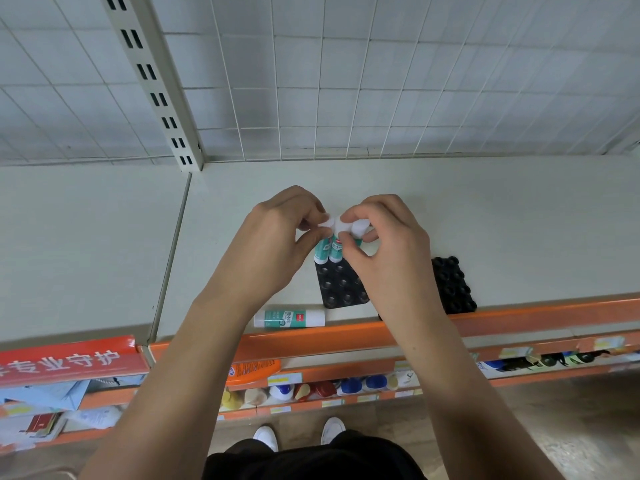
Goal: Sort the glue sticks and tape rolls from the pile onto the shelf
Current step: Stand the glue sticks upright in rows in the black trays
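**Desk:** What's nearest the lens?

**Photog:** Person's white shoes [266, 438] on the floor, dark clothing at btm edge. Just beyond are lower shelves w/ a row of bottles [311, 389] and an orange bottle [254, 370] lying on its side. A red sign strip [65, 363] sits at left.

**Desk:** And the hands?

**Photog:** Both forearms reach over the orange shelf edge [346, 337] onto the pale shelf [485, 220]. The left hand [277, 244] pinches a white cap btwn thumb and forefinger. The right hand [384, 244] has its fingers curled round the caps beside it. The fingertips of the two are close together.

**Desk:** Where's the product?

**Photog:** The glue sticks [329, 252], green labels, stand upright and packed side by side in the far-left corner of a black socket tray [341, 285]. Count unclear, since fingers cover the tops. One lone glue stick [289, 318] lies flat by the front lip, just left of the tray, w/ its left end at the left forearm's edge.

**Desk:** Anything in the way?

**Photog:** The right forearm crosses the tray's right side. It hides whatever lies btwn that tray and a second black tray [452, 285] further right, so can't tell if they're one piece or two.

**Desk:** Background?

**Photog:** A white wire grid panel [381, 81] backs the shelf, w/ a slotted upright post [152, 84] at far left.
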The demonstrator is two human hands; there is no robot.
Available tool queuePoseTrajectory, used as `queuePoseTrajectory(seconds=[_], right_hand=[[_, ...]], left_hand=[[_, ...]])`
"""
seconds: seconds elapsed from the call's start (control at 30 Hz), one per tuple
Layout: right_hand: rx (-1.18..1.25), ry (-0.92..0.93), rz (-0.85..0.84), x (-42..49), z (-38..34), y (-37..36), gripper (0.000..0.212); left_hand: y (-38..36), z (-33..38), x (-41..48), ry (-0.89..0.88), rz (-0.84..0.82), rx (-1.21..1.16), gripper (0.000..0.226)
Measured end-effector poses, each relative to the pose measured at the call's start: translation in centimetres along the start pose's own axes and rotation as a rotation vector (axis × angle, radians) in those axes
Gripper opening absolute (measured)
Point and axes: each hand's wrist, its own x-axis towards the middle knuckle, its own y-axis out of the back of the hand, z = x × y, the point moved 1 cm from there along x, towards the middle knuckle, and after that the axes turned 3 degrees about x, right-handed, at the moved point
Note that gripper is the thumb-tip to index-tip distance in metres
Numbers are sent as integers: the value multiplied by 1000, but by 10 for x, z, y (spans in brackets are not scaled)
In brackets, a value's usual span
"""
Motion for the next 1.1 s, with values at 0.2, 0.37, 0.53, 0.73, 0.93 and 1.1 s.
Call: queuePoseTrajectory(seconds=[0.2,0.37,0.53,0.73,0.93,1.1], right_hand=[[-4,0,-4,-2,1,0,17],[71,-6,-18,-2,1,3,21],[38,-28,1,-2,2,5,32],[-77,-69,-31,-19,-7,6,48],[-14,-54,-115,-42,-19,1,21],[-7,-125,-280,-47,-17,-10,8]], left_hand=[[-4,7,-13,51,1,-54,13],[-1,4,-16,161,7,-116,16],[0,7,-17,174,13,-101,12],[7,1,-24,206,-50,-137,45],[20,-10,-49,145,-323,-42,20],[16,-11,-60,184,-511,-24,15]])
